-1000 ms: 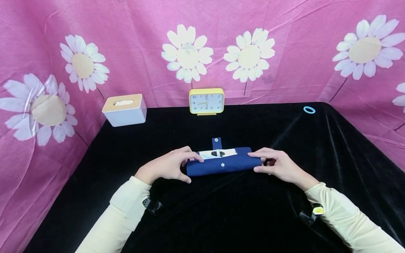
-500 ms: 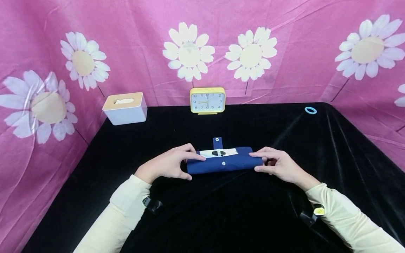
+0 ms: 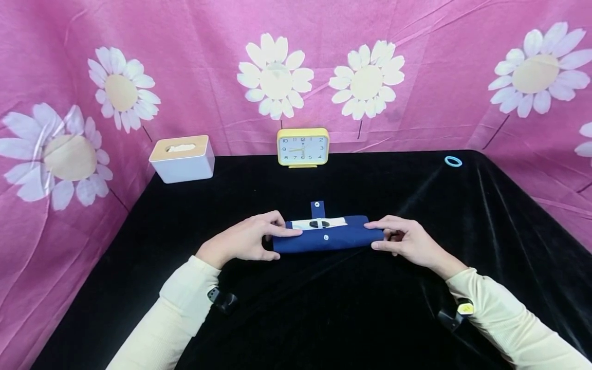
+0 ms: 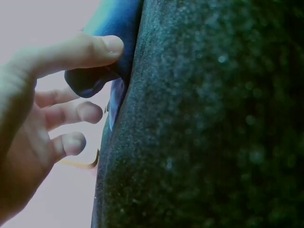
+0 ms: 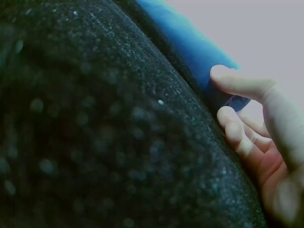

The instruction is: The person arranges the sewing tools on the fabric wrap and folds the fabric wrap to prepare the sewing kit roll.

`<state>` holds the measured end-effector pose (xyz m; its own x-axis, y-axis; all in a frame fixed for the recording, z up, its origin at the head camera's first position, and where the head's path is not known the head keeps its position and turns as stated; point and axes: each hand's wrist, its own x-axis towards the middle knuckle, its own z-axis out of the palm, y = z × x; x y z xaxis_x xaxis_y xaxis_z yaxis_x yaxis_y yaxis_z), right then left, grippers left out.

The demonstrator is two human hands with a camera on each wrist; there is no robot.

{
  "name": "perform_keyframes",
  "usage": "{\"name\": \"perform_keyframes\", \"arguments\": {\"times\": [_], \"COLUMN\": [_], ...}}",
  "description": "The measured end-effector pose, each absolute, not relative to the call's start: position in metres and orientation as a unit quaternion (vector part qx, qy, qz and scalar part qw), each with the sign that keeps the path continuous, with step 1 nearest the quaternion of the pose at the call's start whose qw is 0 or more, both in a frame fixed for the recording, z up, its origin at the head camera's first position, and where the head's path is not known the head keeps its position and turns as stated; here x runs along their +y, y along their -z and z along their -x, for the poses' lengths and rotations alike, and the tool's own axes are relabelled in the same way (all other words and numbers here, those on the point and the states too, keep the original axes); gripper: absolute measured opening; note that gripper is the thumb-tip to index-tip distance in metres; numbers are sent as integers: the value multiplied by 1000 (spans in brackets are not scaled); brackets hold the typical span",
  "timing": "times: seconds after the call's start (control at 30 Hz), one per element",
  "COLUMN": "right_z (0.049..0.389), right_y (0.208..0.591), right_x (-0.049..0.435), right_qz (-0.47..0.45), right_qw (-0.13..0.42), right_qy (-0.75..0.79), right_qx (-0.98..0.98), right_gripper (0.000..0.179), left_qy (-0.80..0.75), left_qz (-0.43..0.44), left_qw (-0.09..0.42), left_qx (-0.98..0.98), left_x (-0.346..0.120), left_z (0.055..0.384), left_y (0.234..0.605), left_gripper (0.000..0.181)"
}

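Observation:
A rolled navy-blue cloth bundle (image 3: 344,239) lies crosswise on the black cloth. Its front bears a round metal snap (image 3: 326,237), and a short strap (image 3: 317,209) with another snap sticks out behind it. A white patch with a dark shape (image 3: 319,224) shows along its top. My left hand (image 3: 245,237) grips the left end, index finger across the top and thumb at the front lower edge. At the other end, my right hand (image 3: 409,241) pinches the roll between thumb and fingers. Both wrist views show thumbs against the blue roll (image 4: 116,19), (image 5: 190,42).
Toward the back stand a white tissue box (image 3: 182,165) with a wood-toned lid and a yellow clock (image 3: 302,148). A light-blue ring (image 3: 453,162) lies at the far right. Pink flowered fabric (image 3: 203,77) hangs around the black-covered table (image 3: 305,318).
The roll's front edge and front snap have shifted slightly away from me. My left index finger has slid a little further right over the top. The right hand has hardly moved.

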<state>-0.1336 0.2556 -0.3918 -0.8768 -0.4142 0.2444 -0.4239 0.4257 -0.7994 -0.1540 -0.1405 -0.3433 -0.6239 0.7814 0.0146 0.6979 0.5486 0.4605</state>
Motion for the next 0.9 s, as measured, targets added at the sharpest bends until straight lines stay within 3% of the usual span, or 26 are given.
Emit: {"name": "perform_keyframes", "arguments": {"times": [0.9], "right_z": [129], "right_y": [391], "right_x": [255], "right_qz": [-263], "right_qw": [2], "right_qy": [-533], "right_qx": [-804], "right_gripper": [36], "left_qy": [-274], "left_qz": [-438], "left_qw": [84], "left_qx": [852], "left_x": [-141], "left_z": [157], "left_y": [345], "left_gripper": [60]}}
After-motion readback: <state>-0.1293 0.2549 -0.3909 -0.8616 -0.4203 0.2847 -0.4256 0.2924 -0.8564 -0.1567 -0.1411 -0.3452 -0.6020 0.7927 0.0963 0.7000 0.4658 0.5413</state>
